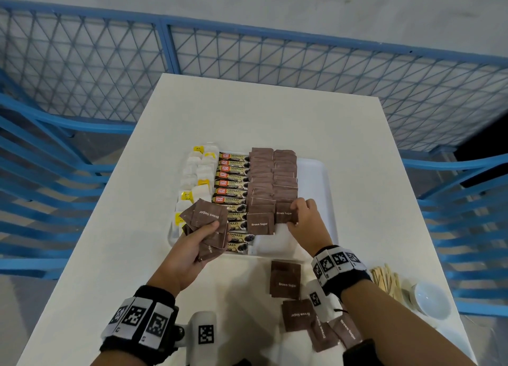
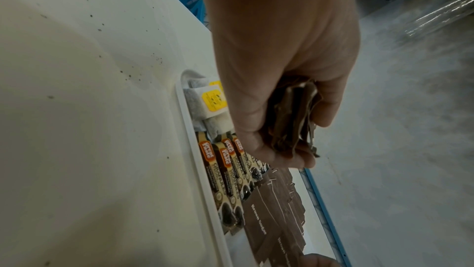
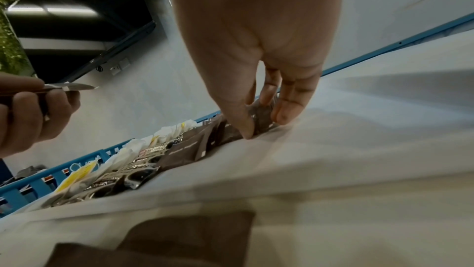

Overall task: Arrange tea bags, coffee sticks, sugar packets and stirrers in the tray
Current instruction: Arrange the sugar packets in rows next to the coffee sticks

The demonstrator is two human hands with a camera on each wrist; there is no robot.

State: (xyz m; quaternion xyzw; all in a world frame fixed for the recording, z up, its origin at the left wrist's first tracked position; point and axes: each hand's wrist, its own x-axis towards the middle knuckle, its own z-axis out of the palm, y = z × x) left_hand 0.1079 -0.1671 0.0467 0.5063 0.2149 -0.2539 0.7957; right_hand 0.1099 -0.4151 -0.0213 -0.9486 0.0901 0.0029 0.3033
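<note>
A white tray [image 1: 319,178] holds a column of tea bags [image 1: 198,173], a column of coffee sticks [image 1: 232,184] and two columns of brown sugar packets [image 1: 272,178]. My left hand [image 1: 198,242] grips a fanned stack of brown sugar packets [image 1: 206,217] above the tray's near left corner; its fingers curl round the stack [image 2: 295,121]. My right hand [image 1: 305,214] pinches one brown sugar packet [image 1: 284,213] at the near end of the right sugar column, thumb and fingertips [image 3: 284,113] on its edges.
Several loose sugar packets [image 1: 286,281] lie on the white table [image 1: 247,112] near my right wrist. Wooden stirrers [image 1: 386,279] and a small white bowl [image 1: 430,299] sit at the near right. Blue mesh fencing [image 1: 82,71] surrounds the table.
</note>
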